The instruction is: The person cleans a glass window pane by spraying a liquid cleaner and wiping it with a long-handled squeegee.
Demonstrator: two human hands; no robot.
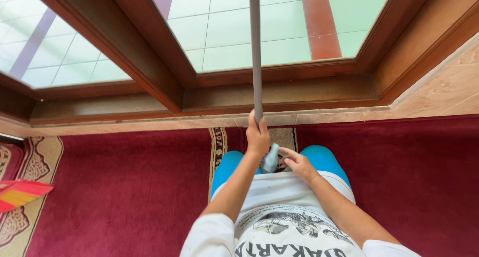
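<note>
From the head camera, your left hand has its fingers wrapped tight around the lower end of a long grey pole, just in front of the wooden window sill. The pole runs straight up past the sill, across the glass pane and out of view, so you cannot see its top. Held at the bottom by one hand only, it could swing or slip and knock the glass.

Your right hand sits nearer to you than the sill, fingers loosely curled on a small pale bottle between your knees. That light grip could let it drop onto the red carpet. The pole looks slim, straight, matte and uniform.
</note>
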